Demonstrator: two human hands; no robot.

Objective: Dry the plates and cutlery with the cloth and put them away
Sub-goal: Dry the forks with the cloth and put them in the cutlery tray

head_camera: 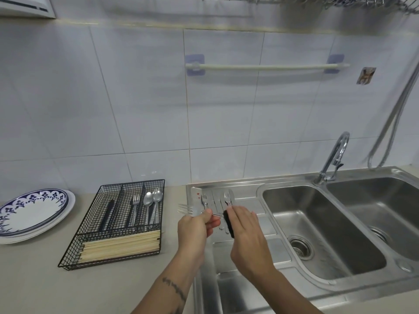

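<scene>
My left hand (195, 227) grips a steel fork (188, 209) by its handle, tines pointing left over the counter's edge. My right hand (244, 232) is closed on a dark cloth (228, 225) that wraps the fork's handle end. Behind my hands, two more forks (227, 198) and other cutlery lie on the steel drainboard (244, 196). A black wire cutlery tray (118, 223) on the counter holds a fork, two spoons (153, 200), dark-handled pieces and wooden chopsticks (120, 245). Two stacked plates (34, 211), the top one blue-patterned, rest at the left.
A double steel sink (317, 227) with a curved tap (335, 155) fills the right. A white towel rail (267, 67) is fixed to the tiled wall. A hose (394, 123) hangs at the far right, and a wire rack runs along the top edge.
</scene>
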